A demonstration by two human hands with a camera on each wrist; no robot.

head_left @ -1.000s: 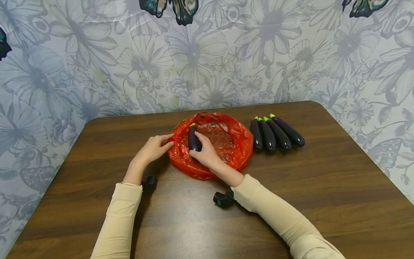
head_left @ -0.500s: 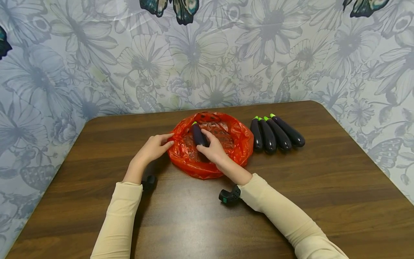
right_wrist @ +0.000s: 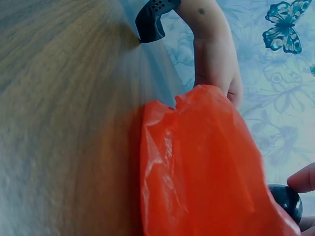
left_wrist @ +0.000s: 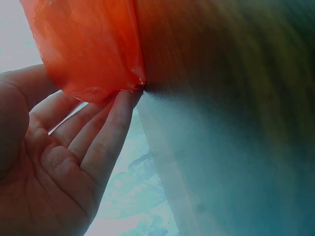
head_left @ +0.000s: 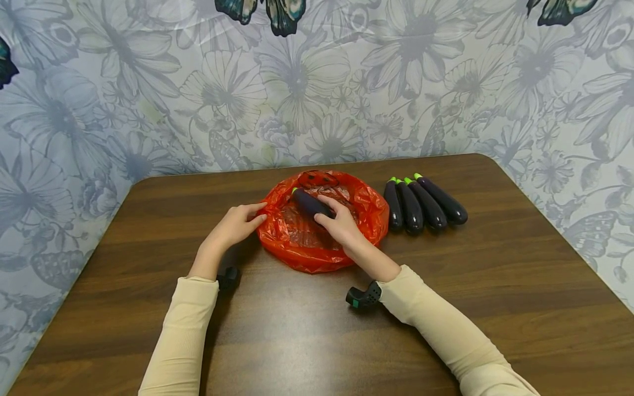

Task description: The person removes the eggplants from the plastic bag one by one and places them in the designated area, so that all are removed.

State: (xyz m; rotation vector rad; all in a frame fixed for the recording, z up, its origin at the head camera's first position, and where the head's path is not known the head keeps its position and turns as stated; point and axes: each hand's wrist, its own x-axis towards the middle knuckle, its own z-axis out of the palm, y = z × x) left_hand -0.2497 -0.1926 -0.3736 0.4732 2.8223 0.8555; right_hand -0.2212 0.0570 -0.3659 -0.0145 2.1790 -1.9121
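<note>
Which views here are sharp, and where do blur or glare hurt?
Head view: sharp, evenly lit, mild glare on the table. Left wrist view: table soft and washed out, only the left hand and red bag fairly clear. Right wrist view: table streaked, bag crisp.

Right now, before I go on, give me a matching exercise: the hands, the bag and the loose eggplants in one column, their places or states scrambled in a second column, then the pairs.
Things:
1. person's left hand
2. person's right hand
3. crinkled red plastic bag
4. row of four dark purple eggplants with green stems

Places or states:
A. lies open on the brown wooden table, an eggplant inside
B. lies on bare wood to the right of the bag
C. fingertips touch the bag's left edge
D. holds a dark purple eggplant inside the bag

Pairs: 1-C, 2-D, 3-A, 4-B
</note>
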